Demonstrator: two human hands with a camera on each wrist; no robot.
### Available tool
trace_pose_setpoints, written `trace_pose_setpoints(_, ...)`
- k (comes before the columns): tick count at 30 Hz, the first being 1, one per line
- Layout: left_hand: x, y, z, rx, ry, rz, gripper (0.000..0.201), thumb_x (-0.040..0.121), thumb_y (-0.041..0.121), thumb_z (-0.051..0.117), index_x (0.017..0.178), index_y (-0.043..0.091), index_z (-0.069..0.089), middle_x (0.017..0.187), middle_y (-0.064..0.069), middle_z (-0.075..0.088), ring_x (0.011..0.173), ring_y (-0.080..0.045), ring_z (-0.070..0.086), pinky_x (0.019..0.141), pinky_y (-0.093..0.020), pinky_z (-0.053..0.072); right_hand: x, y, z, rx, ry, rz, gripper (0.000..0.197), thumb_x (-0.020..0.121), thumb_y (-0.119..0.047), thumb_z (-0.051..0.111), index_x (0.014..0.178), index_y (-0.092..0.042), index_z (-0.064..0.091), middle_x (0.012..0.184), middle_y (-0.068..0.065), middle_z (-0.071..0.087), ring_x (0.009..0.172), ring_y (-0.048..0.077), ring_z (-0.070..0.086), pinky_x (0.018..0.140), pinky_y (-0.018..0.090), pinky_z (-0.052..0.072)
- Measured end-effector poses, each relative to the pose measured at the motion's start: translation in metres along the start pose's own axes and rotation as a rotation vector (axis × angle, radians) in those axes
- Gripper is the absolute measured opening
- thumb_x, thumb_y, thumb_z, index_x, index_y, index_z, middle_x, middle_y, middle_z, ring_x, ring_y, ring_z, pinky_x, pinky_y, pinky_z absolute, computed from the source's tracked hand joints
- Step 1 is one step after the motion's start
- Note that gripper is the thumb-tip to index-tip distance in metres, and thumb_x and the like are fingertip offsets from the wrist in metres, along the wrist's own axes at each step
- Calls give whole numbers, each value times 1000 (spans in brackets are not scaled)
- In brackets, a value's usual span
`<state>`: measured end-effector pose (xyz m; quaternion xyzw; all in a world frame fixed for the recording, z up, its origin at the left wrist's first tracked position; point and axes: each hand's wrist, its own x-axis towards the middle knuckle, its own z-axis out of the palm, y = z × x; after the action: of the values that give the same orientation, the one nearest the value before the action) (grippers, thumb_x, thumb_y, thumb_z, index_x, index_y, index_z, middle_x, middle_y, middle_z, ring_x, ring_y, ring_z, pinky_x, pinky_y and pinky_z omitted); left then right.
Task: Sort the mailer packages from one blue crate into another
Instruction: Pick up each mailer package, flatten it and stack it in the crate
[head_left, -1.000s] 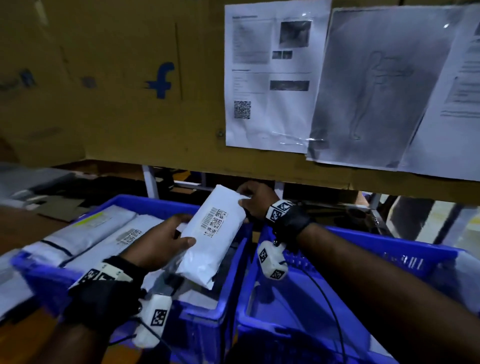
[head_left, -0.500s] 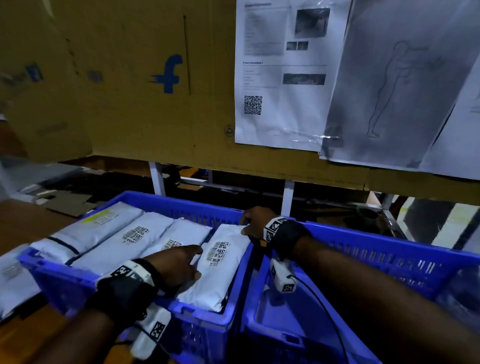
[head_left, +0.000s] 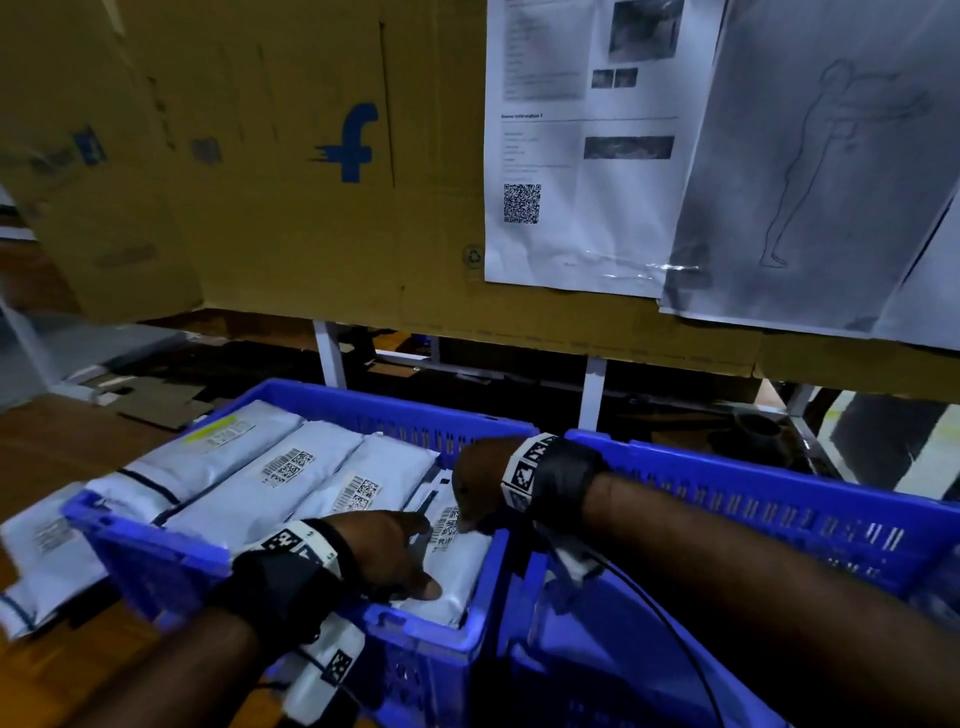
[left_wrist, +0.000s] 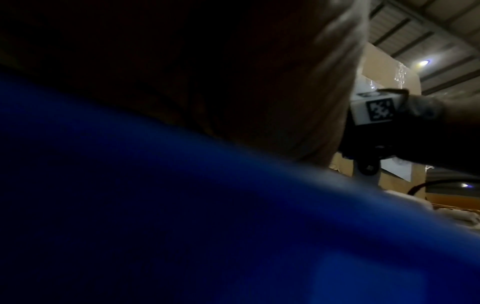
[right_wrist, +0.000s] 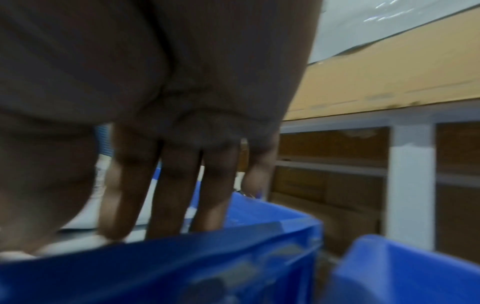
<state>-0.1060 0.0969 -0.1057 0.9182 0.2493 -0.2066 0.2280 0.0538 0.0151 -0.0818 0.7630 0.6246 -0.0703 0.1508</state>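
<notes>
Several white mailers with barcode labels lie side by side in the left blue crate (head_left: 156, 540). The rightmost mailer (head_left: 457, 571) lies against the crate's right wall. My left hand (head_left: 400, 551) rests flat on its near half, fingers straight and thumb out. My right hand (head_left: 475, 491) presses on its far half; in the right wrist view its fingers (right_wrist: 176, 185) point straight down onto the white mailer (right_wrist: 83, 220) behind the crate wall (right_wrist: 182, 267). The right blue crate (head_left: 779, 499) stands beside it, with no mailer showing inside. The left wrist view is mostly dark, filled by the crate rim (left_wrist: 182, 205).
More white mailers (head_left: 47, 551) lie on the wooden table left of the left crate. A cardboard wall (head_left: 291, 208) with taped paper sheets (head_left: 587, 156) rises behind the crates. White frame legs (head_left: 592, 395) stand behind them.
The mailer held up in both hands has come down into the right end of the left crate. Both hands now lie flat on it, and the right hand has slid nearer.
</notes>
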Motion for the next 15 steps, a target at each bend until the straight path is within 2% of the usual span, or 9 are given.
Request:
trace_pose_setpoints(2, 1, -2, 3, 45, -25, 10, 85, 67, 60, 76, 139, 30, 43, 109, 5, 69, 89, -13, 63, 83, -23, 52, 1, -8, 4, -6, -57, -40, 42, 74, -54, 74, 71, -12, 72, 69, 1, 66, 71, 25, 63, 79, 37, 57)
trace_pose_setpoints(4, 0, -3, 6, 115, -34, 1, 92, 66, 66, 73, 143, 29, 40, 132, 6, 61, 116, -14, 58, 101, -28, 45, -1, -12, 7, 2, -72, -53, 48, 72, -56, 75, 55, -14, 60, 56, -6, 57, 63, 21, 58, 75, 34, 56)
trace_pose_setpoints(6, -3, -4, 6, 162, -29, -13, 95, 69, 66, 72, 148, 30, 34, 144, 5, 51, 130, -16, 49, 109, -30, 38, -6, -17, 7, 12, -97, -61, 50, 75, -56, 74, 55, -13, 57, 54, -8, 53, 58, 18, 53, 70, 33, 52)
trace_pose_setpoints(9, -1, -4, 6, 188, -17, -2, 89, 61, 71, 73, 136, 31, 44, 136, 3, 57, 121, -18, 55, 104, -34, 44, -19, -22, 6, -3, -121, -86, 38, 81, -50, 72, 70, -14, 64, 64, -2, 50, 58, 17, 45, 64, 26, 39)
trace_pose_setpoints(11, 1, -5, 7, 198, -9, 1, 84, 59, 71, 73, 127, 29, 49, 128, 2, 62, 114, -19, 59, 101, -36, 47, -25, -24, 4, -29, -124, -100, 40, 84, -45, 71, 72, -8, 62, 66, 1, 46, 57, 18, 41, 57, 24, 33)
trace_pose_setpoints(12, 1, -5, 7, 196, -8, -8, 83, 58, 70, 74, 126, 28, 49, 126, 2, 62, 113, -19, 59, 100, -36, 47, -25, -24, 5, -29, -119, -104, 39, 85, -44, 71, 71, -9, 62, 65, 0, 46, 56, 18, 41, 53, 24, 30)
trace_pose_setpoints(14, 0, -4, 7, 185, -8, -13, 79, 58, 69, 75, 121, 27, 51, 122, 2, 64, 111, -19, 60, 99, -36, 48, -20, -23, 8, -12, -122, -105, 38, 83, -45, 72, 76, -9, 65, 69, 2, 56, 59, 19, 47, 50, 24, 30)
trace_pose_setpoints(15, 1, -4, 7, 179, -13, -17, 77, 58, 69, 75, 119, 27, 52, 121, 3, 64, 110, -18, 61, 99, -35, 48, -17, -24, 9, 3, -132, -100, 40, 81, -46, 73, 85, -7, 70, 77, 4, 63, 64, 20, 52, 54, 24, 33)
